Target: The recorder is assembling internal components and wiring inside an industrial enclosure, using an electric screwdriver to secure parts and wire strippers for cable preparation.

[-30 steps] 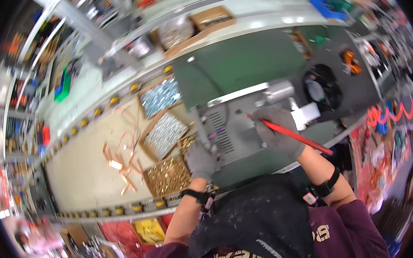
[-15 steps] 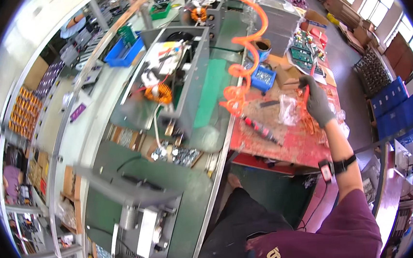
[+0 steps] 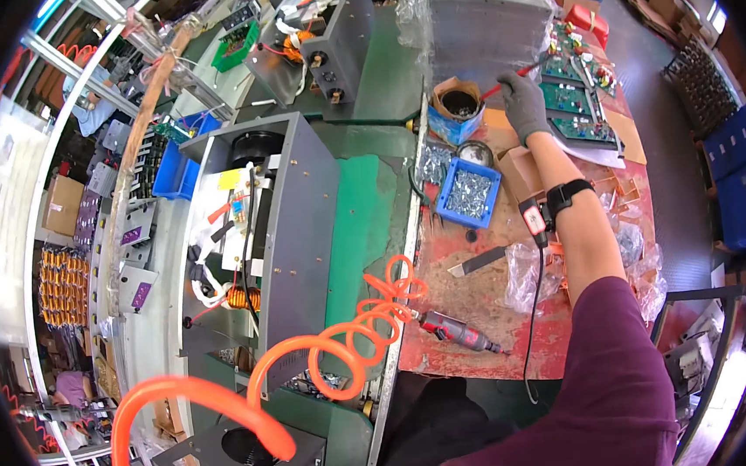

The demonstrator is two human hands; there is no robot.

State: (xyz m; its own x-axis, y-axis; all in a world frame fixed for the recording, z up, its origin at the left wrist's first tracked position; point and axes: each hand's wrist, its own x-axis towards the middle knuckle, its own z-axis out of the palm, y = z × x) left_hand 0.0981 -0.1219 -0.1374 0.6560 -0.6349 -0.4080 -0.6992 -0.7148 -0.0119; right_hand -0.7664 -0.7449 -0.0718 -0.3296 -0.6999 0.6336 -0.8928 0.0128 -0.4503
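Note:
My right hand [image 3: 523,107], in a dark grey glove, reaches far over the red workbench. Its fingers are closed round a slim red-handled tool [image 3: 492,92] whose exact kind I cannot make out; red shows on both sides of the glove. Left of the hand stands an open round tub [image 3: 459,103] with dark contents, in a torn carton and blue wrapping. Green circuit boards [image 3: 566,98] lie just right of the hand. Nearer me is a blue bin [image 3: 472,192] of small metal fasteners. My left hand is out of view.
An orange coiled air hose [image 3: 338,345] loops across the front to a pneumatic driver [image 3: 460,331] on the bench. Grey metal housings [image 3: 294,230] with wiring stand on the line at left. A flat metal scraper-like strip [image 3: 479,261] and clear plastic bags [image 3: 531,286] lie nearby.
My right hand has moved farther away and to the left, from above the bench's right side to beside the tub, still gripping the red-handled tool. The view has shifted, and the hose now crosses the foreground.

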